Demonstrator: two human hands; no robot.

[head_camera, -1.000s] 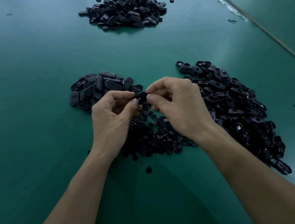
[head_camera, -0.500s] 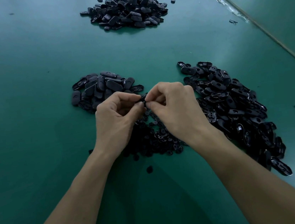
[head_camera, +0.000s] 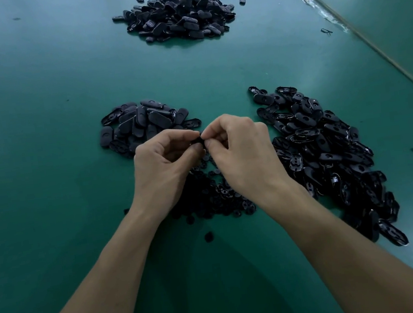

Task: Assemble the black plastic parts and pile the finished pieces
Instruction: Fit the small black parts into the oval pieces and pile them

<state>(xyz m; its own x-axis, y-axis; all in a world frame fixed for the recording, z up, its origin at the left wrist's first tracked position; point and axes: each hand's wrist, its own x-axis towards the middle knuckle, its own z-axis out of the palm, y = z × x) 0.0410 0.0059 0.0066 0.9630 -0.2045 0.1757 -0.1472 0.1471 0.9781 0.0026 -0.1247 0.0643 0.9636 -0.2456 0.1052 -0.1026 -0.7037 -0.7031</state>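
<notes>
Slip risk: small black part [head_camera: 197, 141] pinched only at its ends, so likely to pop free under an uneven squeeze and vanish into the heap of small round pieces [head_camera: 213, 197] directly below, where nothing would tell it apart.
Misfit risk: pressing home while tilted could jam or bend a clip rather than seat it. Mating faces are hidden by the fingers, so alignment cannot be judged here (possibly two pieces already together, hard to say).
Mixing risk: a dropped half-made piece could land in the pile of oval covers [head_camera: 144, 122] just beyond the left knuckles, or in the pile of open shells [head_camera: 325, 154] to the right, and pass for stock.
Scatter risk: right forearm runs just beside the shell pile, so a careless swing toward the far pile of finished pieces [head_camera: 174, 12] could drag shells across the green table [head_camera: 43, 150]. One stray round piece [head_camera: 208, 236] lies apart already.
Left hand [head_camera: 164, 164]: fingers curled, thumb and forefinger nipping the left end of the part, back of the hand to the camera, raised above the table, forearm entering from lower left.
Right hand [head_camera: 241, 152]: mirrored, thumb and forefinger tips closed on the right end, other fingers folded toward the palm, forearm entering from lower right.
Part location: in the air between both hands, touching no pile, well apart from the finished pile.
</notes>
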